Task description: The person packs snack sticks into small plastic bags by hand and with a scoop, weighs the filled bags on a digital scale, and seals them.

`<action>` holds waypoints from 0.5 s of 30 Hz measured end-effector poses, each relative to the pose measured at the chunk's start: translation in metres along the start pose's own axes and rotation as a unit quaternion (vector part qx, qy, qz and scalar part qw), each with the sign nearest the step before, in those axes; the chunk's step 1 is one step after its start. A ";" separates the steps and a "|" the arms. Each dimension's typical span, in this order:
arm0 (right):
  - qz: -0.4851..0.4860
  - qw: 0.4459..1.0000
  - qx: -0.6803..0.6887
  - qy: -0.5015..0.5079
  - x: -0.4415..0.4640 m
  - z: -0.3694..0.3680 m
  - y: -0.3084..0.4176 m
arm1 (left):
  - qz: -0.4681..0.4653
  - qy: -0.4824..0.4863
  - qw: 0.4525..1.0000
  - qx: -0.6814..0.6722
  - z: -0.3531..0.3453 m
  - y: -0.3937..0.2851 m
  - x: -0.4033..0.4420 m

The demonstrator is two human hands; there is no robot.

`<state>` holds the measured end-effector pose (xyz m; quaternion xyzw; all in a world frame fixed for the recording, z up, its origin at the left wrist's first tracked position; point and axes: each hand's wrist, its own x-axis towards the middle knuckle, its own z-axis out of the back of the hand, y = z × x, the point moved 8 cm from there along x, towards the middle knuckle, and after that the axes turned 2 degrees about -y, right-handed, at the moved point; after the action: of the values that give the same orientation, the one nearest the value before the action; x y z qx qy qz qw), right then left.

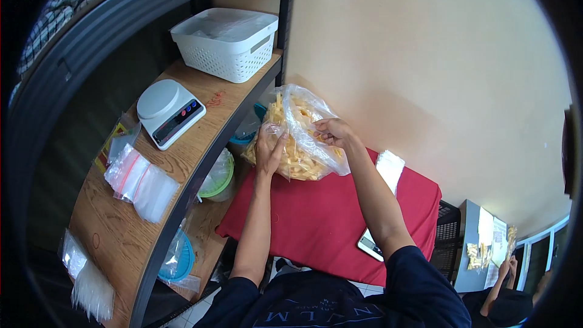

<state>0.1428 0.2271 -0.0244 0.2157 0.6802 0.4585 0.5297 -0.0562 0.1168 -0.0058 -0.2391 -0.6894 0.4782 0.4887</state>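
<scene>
A large clear plastic bag point(302, 163) full of pale yellow strips, which look like chips or dry snack pieces, stands at the far end of the red-covered table point(316, 222). My left hand point(269, 149) grips its left side, thumb in front and the other fingers partly hidden. On the right, my right hand point(333, 132) pinches the loose film at the upper part of the bag, fingers curled together. Whether a strip is also between those fingers cannot be made out.
Left, a wooden shelf point(194, 121) holds a white kitchen scale point(170, 109), a white basket point(228, 42) and zip bags point(139, 182). Lidded tubs point(217, 176) sit below. A small scale point(370, 245) and white paper point(389, 170) lie on the red table. Another person point(504, 294) works at right.
</scene>
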 end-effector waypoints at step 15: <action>-0.014 0.999 -0.030 0.010 -0.018 0.010 -0.010 | 0.008 0.074 0.994 -0.083 -0.028 -0.013 -0.001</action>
<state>0.1603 0.2120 -0.0236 0.1853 0.6743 0.4735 0.5356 -0.0289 0.1222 0.0068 -0.3190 -0.6867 0.4046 0.5128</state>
